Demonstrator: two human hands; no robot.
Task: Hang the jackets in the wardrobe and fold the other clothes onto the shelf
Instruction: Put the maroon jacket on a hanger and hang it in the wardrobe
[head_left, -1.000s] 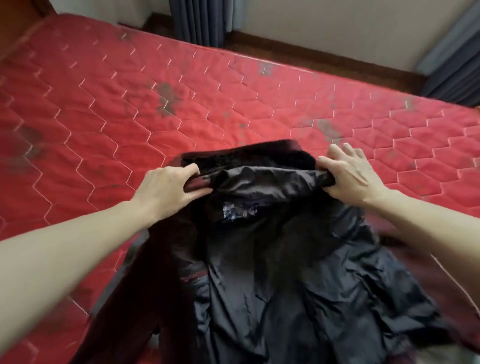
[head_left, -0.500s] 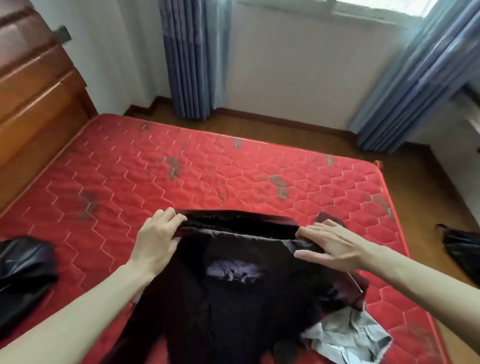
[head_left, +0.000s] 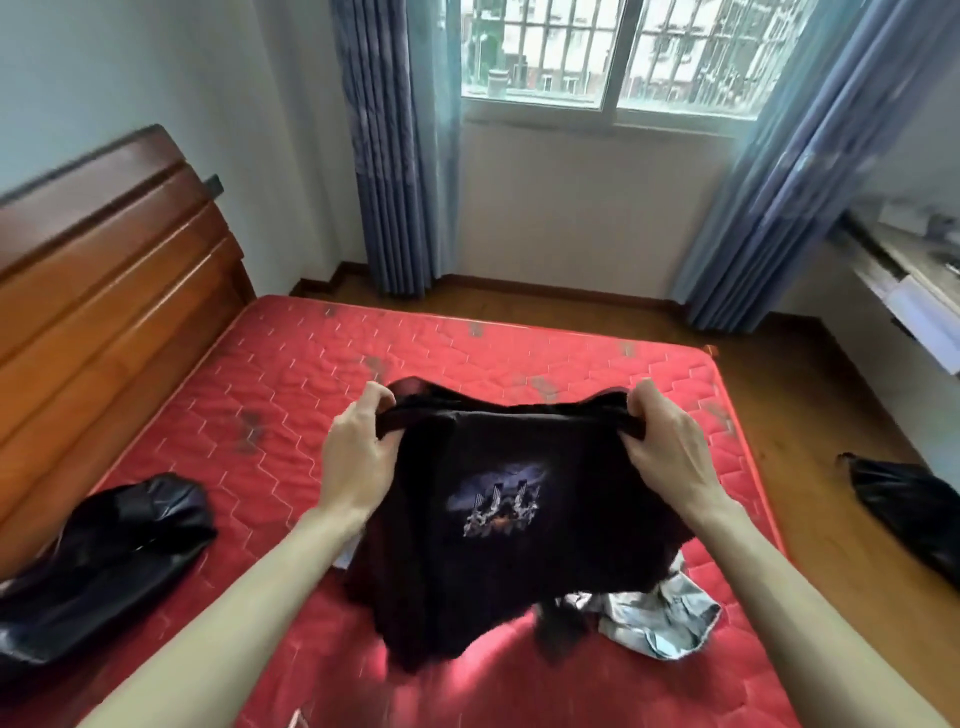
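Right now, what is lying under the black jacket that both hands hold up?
Under the black jacket, a crumpled light grey garment shows at its lower right, lying on the red mattress. The jacket covers the rest of that garment and the mattress below it.

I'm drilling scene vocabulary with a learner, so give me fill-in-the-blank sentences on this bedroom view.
1. Both hands hold up a ____ garment with a printed graphic.
2. The mattress is ____.
3. The curtains are ____.
4. The left hand and right hand grip the garment's ____ edge.

Missing words: black; red; blue; top
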